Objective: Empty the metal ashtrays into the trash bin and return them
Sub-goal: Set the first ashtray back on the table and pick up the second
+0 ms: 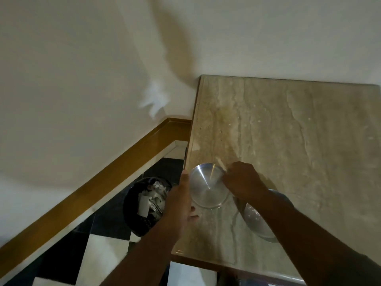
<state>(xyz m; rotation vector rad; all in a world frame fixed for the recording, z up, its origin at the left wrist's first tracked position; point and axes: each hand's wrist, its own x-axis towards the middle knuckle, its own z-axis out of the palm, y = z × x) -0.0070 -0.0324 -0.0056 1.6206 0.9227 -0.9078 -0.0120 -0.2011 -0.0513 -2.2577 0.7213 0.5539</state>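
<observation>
Marble tabletop [288, 131]; hands [243, 182] around ashtray [207, 186].

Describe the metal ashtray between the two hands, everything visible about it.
The ashtray is a round, shallow dish of brushed, shiny metal with a thin raised rim. Its inside looks clean and empty. It sits near the left edge of the marble tabletop, slightly tilted toward the camera. The left hand is at its left rim and the right hand pinches its right rim. Whether its base rests fully on the top cannot be told.

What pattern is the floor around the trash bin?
Black-and-white checkered tiles on the floor, seen in the head view beside the trash bin.
</observation>
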